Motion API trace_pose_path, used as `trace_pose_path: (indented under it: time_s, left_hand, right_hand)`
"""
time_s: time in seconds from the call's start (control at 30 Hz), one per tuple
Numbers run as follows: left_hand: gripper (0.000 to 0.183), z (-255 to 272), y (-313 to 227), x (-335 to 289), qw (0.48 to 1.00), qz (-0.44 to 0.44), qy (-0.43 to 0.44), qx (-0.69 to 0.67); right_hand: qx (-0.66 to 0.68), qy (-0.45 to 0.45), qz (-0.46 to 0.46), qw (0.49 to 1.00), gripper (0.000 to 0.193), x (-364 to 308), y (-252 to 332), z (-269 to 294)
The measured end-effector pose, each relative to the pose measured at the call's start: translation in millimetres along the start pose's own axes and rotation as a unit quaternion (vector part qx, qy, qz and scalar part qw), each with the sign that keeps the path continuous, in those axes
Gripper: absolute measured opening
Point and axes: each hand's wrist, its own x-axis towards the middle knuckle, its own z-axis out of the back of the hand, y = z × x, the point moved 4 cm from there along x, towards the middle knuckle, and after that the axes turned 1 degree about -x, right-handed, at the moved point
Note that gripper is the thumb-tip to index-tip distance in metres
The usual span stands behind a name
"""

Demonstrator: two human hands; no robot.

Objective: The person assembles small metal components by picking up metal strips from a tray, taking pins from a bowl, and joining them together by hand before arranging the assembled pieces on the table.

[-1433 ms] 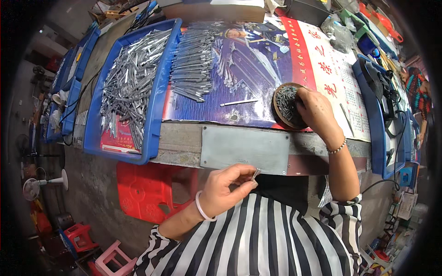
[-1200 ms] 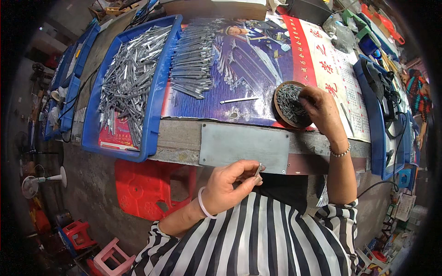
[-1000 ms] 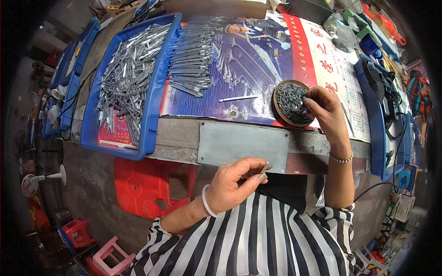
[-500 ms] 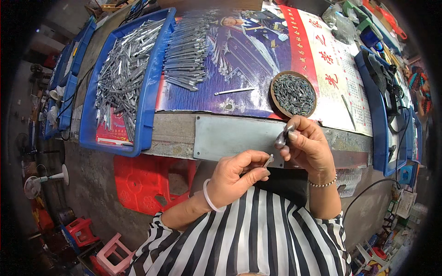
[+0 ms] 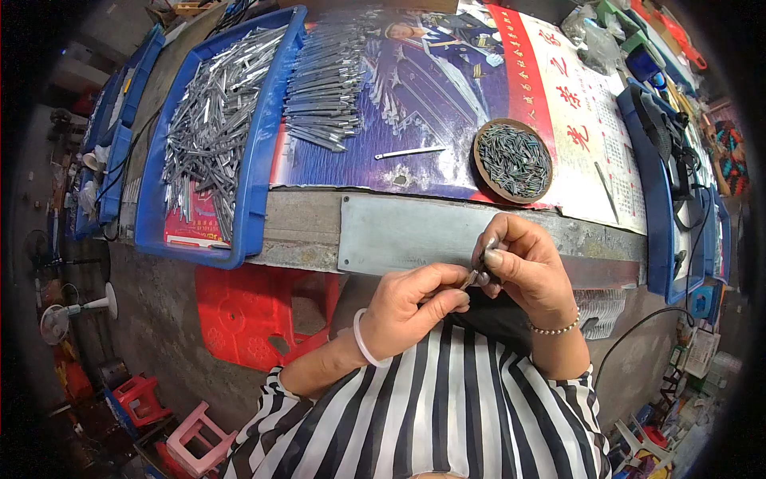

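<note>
My left hand (image 5: 411,307) pinches a small metal piece (image 5: 471,279) between thumb and fingers; most of it is hidden by the grip. Against its tip, the closed fingers of my right hand (image 5: 528,259) hold something dark and shiny, too covered to make out. Both hands meet in front of the bench edge, below a grey metal plate (image 5: 391,235). Just beyond my right hand stands a round brown bowl (image 5: 481,177) full of short dark pins (image 5: 515,160). One flat metal strip (image 5: 409,152) lies alone on the poster, left of the bowl.
At the left, a blue tray (image 5: 257,191) holds a heap of metal strips (image 5: 215,120). Beside it similar strips (image 5: 323,100) lie in a row. A thin rod (image 5: 606,191) and another blue tray (image 5: 661,239) are at the right. A red stool (image 5: 227,315) stands below the bench.
My right hand has come down and left, bringing its fingers to the metal piece in my left hand. The left hand has barely moved.
</note>
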Motion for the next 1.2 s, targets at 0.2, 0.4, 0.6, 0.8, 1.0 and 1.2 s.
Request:
trace_pose_path:
  time_s: [0.2,0.4,0.6,0.8,1.0,1.2]
  left_hand:
    - [0.018,0.8,2.2,1.1,0.999,-0.03,-0.004,0.026]
    - [0.016,0.3,2.8,-1.7,0.998,-0.052,-0.03,0.017]
    - [0.016,1.5,8.8,-4.6,0.999,-0.024,-0.029,0.013]
    - [0.018,4.3,11.1,-3.4,0.994,0.07,0.001,-0.083]
    - [0.019,3.8,9.7,-2.2,0.991,0.085,0.019,-0.102]
    - [0.019,11.5,3.6,-2.1,0.992,0.078,0.014,-0.098]
  right_hand:
    - [-0.036,0.007,-0.024,0.999,0.015,0.3,-0.5,-1.5]
    - [-0.088,0.027,-0.036,0.995,0.015,-0.6,3.0,-5.3]
    - [-0.262,0.018,0.027,0.965,0.015,-7.2,0.5,-8.3]
    - [-0.104,-0.024,-0.019,0.994,0.013,-4.0,-5.4,-3.6]
    - [-0.183,-0.014,0.005,0.983,0.015,-3.9,-1.5,-6.1]
    - [-0.153,-0.05,0.02,0.987,0.017,1.0,-4.4,2.2]
